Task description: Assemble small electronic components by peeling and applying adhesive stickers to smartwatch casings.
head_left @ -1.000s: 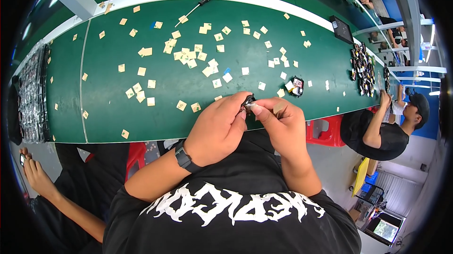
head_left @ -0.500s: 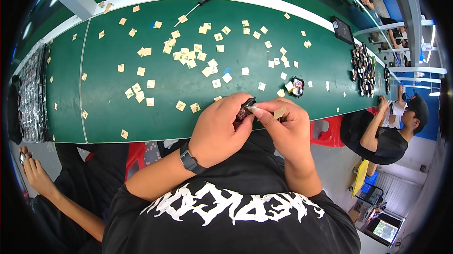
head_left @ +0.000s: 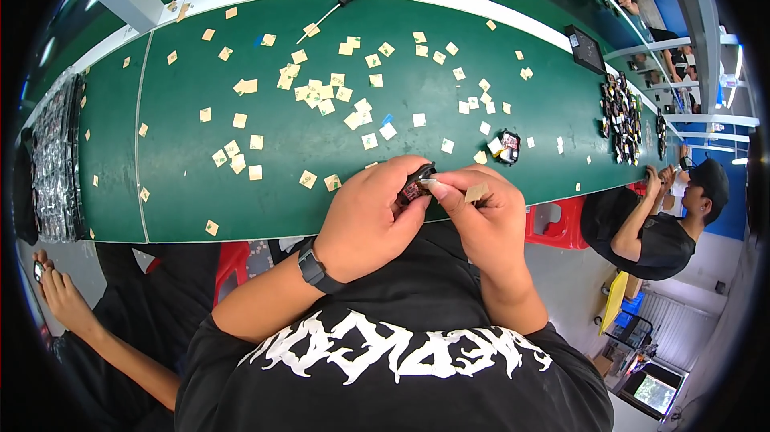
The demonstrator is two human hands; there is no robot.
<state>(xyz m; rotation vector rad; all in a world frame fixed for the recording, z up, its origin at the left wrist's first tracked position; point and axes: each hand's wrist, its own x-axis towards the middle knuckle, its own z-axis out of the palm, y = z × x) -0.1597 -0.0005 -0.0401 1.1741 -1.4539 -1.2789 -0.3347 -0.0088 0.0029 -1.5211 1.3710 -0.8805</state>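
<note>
My left hand [head_left: 365,223] is closed around a small black device casing [head_left: 412,190] with dark reddish parts inside, held just over the table's near edge. At the casing's right side, my right hand [head_left: 491,219] pinches thumb and forefinger together; a small whitish bit shows at the fingertips, too small to make out. A tan paper square [head_left: 476,191] is held against the fingers of that same hand. Farther right on the green table [head_left: 281,123] lies a similar black casing [head_left: 508,148], with pale squares beside it.
Tan and white paper squares [head_left: 313,93] are scattered over the table. A screwdriver [head_left: 345,4] lies near the far edge. Stacked clear-wrapped packs [head_left: 58,159] stand far left; a pile of black devices [head_left: 622,119] and a black tray [head_left: 585,50] are right. People sit on both sides.
Both hands stay at the same spot, with the casing tilted slightly differently in my left hand. The seated person on the right has shifted their hands a little.
</note>
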